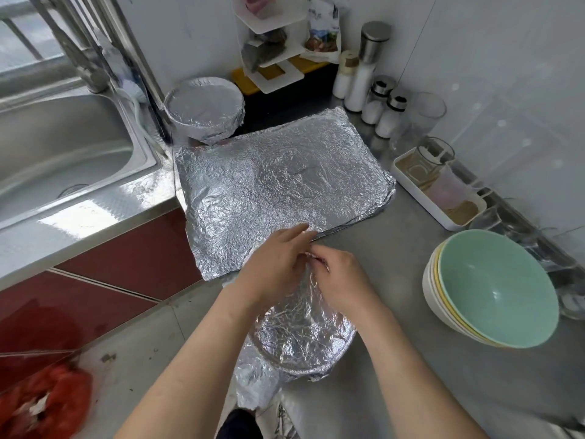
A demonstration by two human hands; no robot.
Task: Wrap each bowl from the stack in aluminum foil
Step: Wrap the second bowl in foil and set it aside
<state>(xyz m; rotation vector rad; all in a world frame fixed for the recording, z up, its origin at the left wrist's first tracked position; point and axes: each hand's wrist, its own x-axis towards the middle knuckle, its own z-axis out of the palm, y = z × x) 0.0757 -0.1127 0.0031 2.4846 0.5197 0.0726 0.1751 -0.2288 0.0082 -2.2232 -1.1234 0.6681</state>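
A bowl covered in crinkled aluminum foil point(302, 337) sits at the counter's near edge. Both hands work at its far rim: my left hand point(275, 261) and my right hand point(340, 280) pinch the foil there, fingertips almost meeting. A loose flap of foil hangs off the counter below the bowl. A stack of bowls point(487, 293) with a mint-green one on top stands at the right. A finished foil-wrapped bowl point(204, 109) rests at the back by the sink. A large flat sheet of foil point(272, 185) lies spread across the counter beyond my hands.
A steel sink point(57, 153) with a tap fills the left. Salt shakers and bottles point(376, 99) line the back right wall, with a white tray of glasses point(440, 188) beside them. A red bag point(38, 400) lies on the floor at lower left.
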